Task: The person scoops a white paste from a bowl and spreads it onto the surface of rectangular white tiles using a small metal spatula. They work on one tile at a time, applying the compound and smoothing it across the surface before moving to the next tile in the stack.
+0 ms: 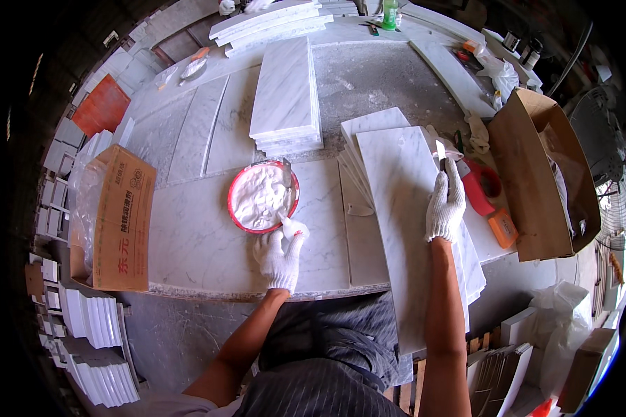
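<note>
A round red-rimmed tub (pixel 231 201) of white paste (pixel 261 194) stands on the marble work surface in front of me. A grey flat blade (pixel 286 174) lies at the right side of its rim. My left hand (pixel 278 260), in a white knitted glove, grips the tub's near edge, one digit over the rim by the paste. My gloved right hand (pixel 446 205) is closed around a small scraper (pixel 440 150), its pale blade pointing up and away. Beneath that hand and forearm lies a long marble slab (pixel 400 208), on top of other fanned slabs (pixel 355 167).
Farther off stands a neat stack of marble slabs (pixel 282 90). Cardboard boxes flank me, one at left (pixel 125 219) and one at right (pixel 535 181). A red tape roll (pixel 478 187) and an orange tool (pixel 502 228) lie right of my hand. A green bottle (pixel 389 15) stands far back.
</note>
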Available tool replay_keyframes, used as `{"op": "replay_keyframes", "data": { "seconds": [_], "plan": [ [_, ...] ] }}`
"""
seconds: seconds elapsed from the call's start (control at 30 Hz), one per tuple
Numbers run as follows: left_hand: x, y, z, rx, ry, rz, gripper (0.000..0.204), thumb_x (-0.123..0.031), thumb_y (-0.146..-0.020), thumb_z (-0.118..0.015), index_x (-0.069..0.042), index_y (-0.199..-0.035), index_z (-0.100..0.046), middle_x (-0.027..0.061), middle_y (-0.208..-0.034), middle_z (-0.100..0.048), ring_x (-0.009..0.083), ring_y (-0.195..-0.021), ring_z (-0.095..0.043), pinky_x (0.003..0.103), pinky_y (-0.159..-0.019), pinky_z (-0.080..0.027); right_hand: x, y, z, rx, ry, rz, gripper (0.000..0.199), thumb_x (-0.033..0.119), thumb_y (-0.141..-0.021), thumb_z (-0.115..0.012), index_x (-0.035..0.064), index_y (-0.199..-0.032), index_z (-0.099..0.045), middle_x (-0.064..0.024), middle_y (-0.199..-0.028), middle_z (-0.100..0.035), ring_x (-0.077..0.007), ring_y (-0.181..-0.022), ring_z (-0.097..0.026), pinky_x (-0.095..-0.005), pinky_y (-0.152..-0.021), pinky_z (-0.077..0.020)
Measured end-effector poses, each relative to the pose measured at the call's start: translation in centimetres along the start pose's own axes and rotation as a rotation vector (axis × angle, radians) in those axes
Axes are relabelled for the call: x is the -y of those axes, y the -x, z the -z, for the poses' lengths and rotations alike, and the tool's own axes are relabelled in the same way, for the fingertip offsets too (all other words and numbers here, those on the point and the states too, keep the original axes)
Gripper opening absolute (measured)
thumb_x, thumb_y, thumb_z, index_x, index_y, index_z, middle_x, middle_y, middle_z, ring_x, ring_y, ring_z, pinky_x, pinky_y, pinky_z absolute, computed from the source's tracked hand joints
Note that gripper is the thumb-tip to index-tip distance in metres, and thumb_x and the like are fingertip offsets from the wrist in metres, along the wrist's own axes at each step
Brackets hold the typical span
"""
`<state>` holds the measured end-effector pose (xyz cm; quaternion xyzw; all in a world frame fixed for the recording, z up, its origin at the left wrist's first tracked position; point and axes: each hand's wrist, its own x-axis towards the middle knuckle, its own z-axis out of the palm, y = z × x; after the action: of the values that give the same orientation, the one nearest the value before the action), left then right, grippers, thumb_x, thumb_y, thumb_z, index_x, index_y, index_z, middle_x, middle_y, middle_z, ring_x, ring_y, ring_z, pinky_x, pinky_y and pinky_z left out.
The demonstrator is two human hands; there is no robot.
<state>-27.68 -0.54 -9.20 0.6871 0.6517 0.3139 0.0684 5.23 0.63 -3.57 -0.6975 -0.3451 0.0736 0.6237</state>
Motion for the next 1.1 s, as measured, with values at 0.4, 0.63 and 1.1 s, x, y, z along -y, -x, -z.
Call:
{"op": "replay_keyframes", "data": {
  "seconds": [0.4,0.63,1.1],
  "plan": [
    [0.0,1.3,1.4,-0.058,-0.006,-0.041,0.047,-0.031,-0.078,-0.081,-0.008,-0.114,-0.061,0.0117,-0.112,-0.063,0.0341,-0.114,-0.054,0.050,-0.100,-0.039,-0.7,-0.2,0.2,-0.032,-0.105,-0.083,0.035,0.008,-0.099,-0.054,0.0011,-0.134,-0.058,-0.0136,-0.128,-0.064,-0.0221,-0.114,-0.063,-0.0301,-0.099,-0.0458],
    [-9.8,0.5,4.7,-0.010,0.378,-0.519,0.050,-0.010,-0.073,-0.084,-0.005,-0.117,-0.060,0.0125,-0.124,-0.059,0.0333,-0.120,-0.052,0.046,-0.104,-0.041,1.3,0.1,0.3,-0.096,-0.164,-0.207,0.053,0.002,-0.100,-0.049,0.0062,-0.151,-0.037,-0.0135,-0.143,-0.054,-0.0143,-0.103,-0.062,-0.0257,-0.085,-0.0499],
    [-20.1,-18.4,-11.0,0.432,0.030,-0.834,0.058,-0.043,-0.087,-0.068,-0.013,-0.136,-0.056,0.0133,-0.149,-0.046,0.0314,-0.143,-0.034,0.042,-0.117,-0.028,-2.7,-1.4,0.4,-0.214,-0.005,-0.040,0.056,-0.001,-0.097,-0.052,0.0077,-0.150,-0.039,-0.0099,-0.117,-0.061,-0.0107,-0.080,-0.056,-0.0260,-0.074,-0.0511]
  ]
}}
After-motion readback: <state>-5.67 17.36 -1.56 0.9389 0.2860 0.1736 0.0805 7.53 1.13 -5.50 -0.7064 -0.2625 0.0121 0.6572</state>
